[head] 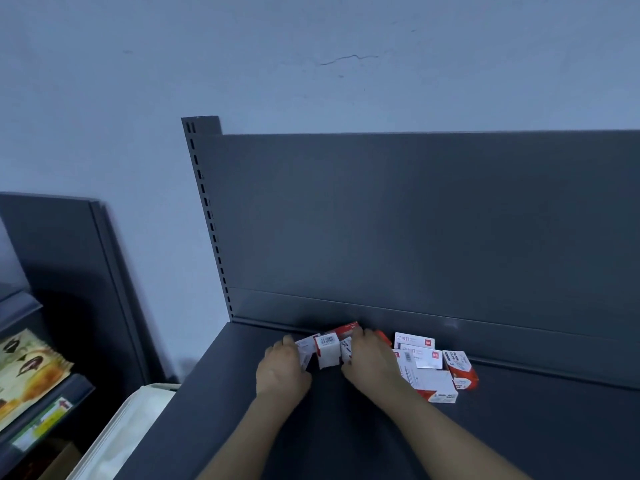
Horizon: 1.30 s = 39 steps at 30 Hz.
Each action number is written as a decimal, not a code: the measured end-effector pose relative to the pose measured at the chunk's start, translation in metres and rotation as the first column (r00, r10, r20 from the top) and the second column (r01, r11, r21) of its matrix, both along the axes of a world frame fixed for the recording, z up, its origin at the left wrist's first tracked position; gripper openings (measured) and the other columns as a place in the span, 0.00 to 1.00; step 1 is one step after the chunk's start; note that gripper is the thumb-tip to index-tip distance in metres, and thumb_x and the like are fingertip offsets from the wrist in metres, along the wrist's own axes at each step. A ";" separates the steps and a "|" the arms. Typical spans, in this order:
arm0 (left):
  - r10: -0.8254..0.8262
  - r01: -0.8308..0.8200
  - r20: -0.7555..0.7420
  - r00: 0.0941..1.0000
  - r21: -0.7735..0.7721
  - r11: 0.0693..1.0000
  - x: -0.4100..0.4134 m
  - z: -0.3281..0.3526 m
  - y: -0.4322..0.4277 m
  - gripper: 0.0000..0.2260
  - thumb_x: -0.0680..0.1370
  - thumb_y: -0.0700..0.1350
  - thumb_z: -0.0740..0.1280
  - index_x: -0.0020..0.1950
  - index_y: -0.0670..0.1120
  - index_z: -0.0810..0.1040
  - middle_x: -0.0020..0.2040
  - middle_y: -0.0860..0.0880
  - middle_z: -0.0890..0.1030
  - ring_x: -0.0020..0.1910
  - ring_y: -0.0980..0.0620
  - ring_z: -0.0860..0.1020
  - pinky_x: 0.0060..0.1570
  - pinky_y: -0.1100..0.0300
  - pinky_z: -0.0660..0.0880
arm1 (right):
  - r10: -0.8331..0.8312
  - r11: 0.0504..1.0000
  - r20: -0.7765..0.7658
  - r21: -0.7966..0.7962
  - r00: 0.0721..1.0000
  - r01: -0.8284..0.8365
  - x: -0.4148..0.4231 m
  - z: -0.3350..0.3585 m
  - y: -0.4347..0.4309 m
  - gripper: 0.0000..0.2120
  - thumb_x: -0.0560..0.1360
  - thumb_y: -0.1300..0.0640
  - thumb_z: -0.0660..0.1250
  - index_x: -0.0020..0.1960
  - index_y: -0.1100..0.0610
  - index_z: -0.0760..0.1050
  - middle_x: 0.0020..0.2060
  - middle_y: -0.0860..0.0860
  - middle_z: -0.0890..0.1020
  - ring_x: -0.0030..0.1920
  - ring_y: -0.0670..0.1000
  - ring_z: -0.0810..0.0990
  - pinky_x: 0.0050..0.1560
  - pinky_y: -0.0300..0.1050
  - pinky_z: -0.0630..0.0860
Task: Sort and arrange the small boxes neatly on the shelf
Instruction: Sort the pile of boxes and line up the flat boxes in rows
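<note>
Several small white-and-red boxes lie near the back of a dark grey shelf [346, 427]. One white box with a barcode [327, 351] stands between my hands. My left hand [282, 370] grips a white box [304, 351] at the left of the cluster. My right hand [369, 363] lies over the boxes on the right, fingers curled on a white box [346, 348] and a red box [344, 330] behind it. To the right sit flat white staple boxes [414, 341] and a red-and-white paper clip box [460, 368].
The shelf's dark back panel [415, 220] rises right behind the boxes, with a slotted upright [207, 216] at its left. White trays [131, 427] lean beside the shelf's left edge. A lower rack with snack packets [27, 368] stands far left.
</note>
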<state>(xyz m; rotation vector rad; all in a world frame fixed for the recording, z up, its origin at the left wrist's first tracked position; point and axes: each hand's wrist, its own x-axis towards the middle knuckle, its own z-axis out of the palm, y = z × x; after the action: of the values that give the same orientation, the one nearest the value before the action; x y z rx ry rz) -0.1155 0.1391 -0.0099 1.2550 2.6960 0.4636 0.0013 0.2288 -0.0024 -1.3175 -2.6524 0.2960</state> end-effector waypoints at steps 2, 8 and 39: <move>-0.010 0.010 0.004 1.000 0.010 1.000 0.000 0.001 -0.002 0.15 0.73 0.43 0.65 0.58 0.42 0.68 0.59 0.45 0.74 0.58 0.47 0.73 0.48 0.59 0.71 | 0.001 1.000 0.025 -0.027 1.000 -0.001 0.002 0.001 -0.001 0.21 0.72 0.58 0.65 0.63 0.62 0.67 0.60 0.57 0.75 0.60 0.56 0.73 0.57 0.46 0.71; 0.021 -0.028 0.053 0.998 0.146 0.989 -0.001 0.005 -0.004 0.11 0.72 0.52 0.65 0.47 0.45 0.73 0.45 0.49 0.79 0.40 0.50 0.75 0.34 0.59 0.71 | -0.055 0.996 -0.072 -0.071 0.996 0.050 0.005 0.009 -0.010 0.16 0.75 0.60 0.62 0.62 0.61 0.69 0.58 0.57 0.78 0.57 0.57 0.77 0.54 0.47 0.73; -0.688 0.594 0.016 0.726 0.490 0.638 0.584 0.104 0.165 0.16 0.69 0.48 0.72 0.52 0.46 0.73 0.49 0.49 0.80 0.50 0.47 0.77 0.48 0.56 0.72 | -0.525 0.814 -0.268 0.118 0.808 0.569 0.610 0.101 0.083 0.16 0.76 0.51 0.64 0.56 0.62 0.70 0.54 0.60 0.79 0.55 0.61 0.77 0.51 0.50 0.72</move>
<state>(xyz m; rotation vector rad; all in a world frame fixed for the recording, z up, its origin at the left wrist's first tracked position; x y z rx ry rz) 0.4686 0.3046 0.0937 2.0378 1.8049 1.0721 0.6117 0.3122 0.0989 -1.7839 -1.9414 0.0908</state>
